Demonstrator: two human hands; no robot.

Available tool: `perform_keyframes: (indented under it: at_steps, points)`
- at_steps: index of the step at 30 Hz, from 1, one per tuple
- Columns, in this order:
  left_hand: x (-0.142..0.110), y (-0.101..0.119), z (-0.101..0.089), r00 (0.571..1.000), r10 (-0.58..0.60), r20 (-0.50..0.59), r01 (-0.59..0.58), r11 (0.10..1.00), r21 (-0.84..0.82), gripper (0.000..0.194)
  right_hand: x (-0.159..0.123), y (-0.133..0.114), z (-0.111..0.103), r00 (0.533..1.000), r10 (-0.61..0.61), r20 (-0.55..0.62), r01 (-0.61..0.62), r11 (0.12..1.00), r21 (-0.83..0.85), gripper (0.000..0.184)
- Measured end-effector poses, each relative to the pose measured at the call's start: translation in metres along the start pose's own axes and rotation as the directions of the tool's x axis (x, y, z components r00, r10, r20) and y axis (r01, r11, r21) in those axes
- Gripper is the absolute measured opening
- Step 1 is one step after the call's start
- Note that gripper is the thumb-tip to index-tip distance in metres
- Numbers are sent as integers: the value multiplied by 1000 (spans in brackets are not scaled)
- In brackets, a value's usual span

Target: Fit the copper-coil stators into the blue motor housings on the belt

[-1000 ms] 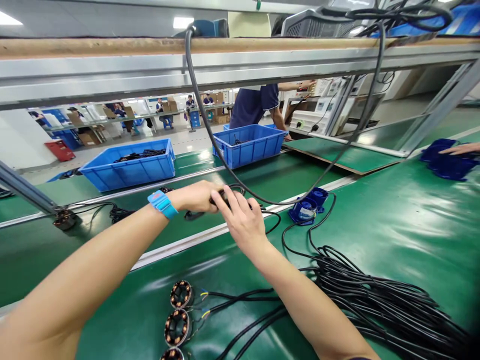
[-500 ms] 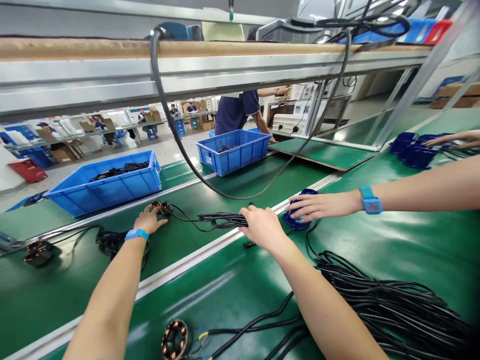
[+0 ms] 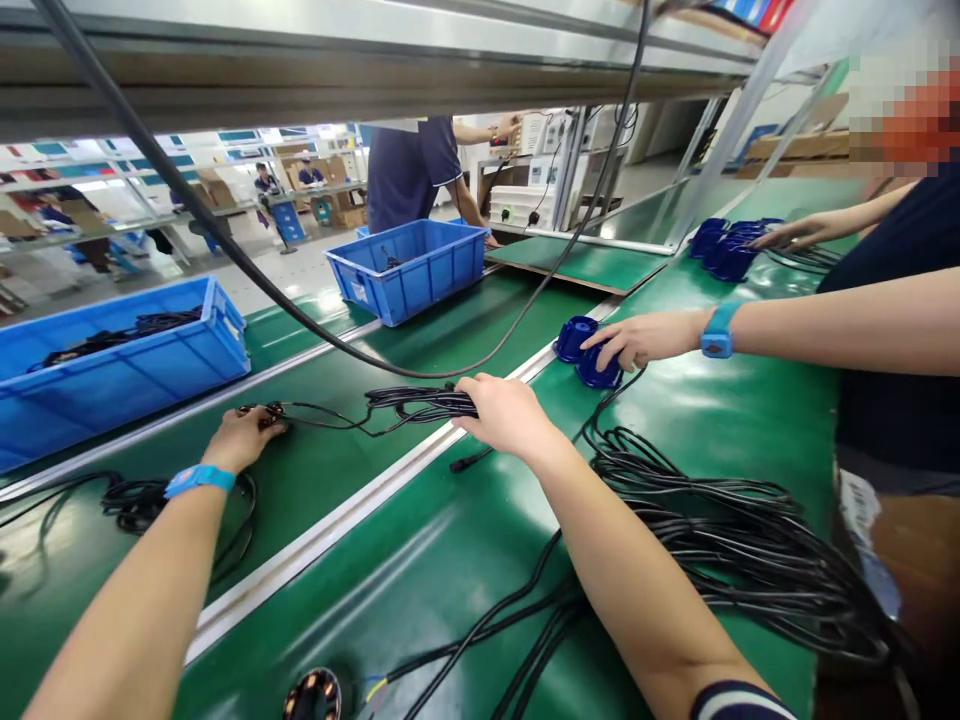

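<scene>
My left hand (image 3: pixel 244 436) has its fingers closed round a small copper-wound motor stator (image 3: pixel 271 410), mostly hidden by the hand, on the far green belt. A thin black lead runs from it to a coiled bundle of black cable (image 3: pixel 420 403). Around the right end of that bundle my right hand (image 3: pixel 504 412) is wrapped, above the white rail (image 3: pixel 375 492). A black connector (image 3: pixel 466 463) hangs just below the right hand. In front, on the near belt, lies another copper-wound stator (image 3: pixel 313 694) with bare yellow and blue wire ends beside it.
A large heap of black cable (image 3: pixel 720 530) lies at right. A co-worker's hand (image 3: pixel 637 342) touches dark blue plastic housings (image 3: pixel 598 368); another hand reaches more blue housings (image 3: pixel 724 250). Blue bins (image 3: pixel 409 270) stand behind the belt. A thick cable loop (image 3: pixel 315 325) hangs in front.
The view has swung right and down. My left fingers, spread before, are now closed round the stator. The co-worker's hand has shifted, and two blue housings show beside it.
</scene>
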State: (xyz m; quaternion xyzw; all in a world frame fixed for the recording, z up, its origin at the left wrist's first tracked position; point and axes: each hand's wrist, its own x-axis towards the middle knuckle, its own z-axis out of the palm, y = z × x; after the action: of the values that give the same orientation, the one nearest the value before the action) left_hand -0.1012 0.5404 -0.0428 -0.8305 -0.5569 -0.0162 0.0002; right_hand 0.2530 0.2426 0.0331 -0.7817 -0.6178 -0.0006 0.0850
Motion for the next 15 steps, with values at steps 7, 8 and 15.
perform_keyframes:
  at_steps: [7,8,15]
  points:
    - [-180,-86,-38,991,47,-123,-43,998,35,50,10,9,20,997,-48,55,48,999,1,36]
    - [-216,-102,-36,990,24,-137,-19,999,37,49,12,9,25,996,-63,64,63,998,6,37]
    - [-440,-137,3,981,-161,111,166,985,-35,37,14,-7,53,941,-302,151,304,953,11,53]
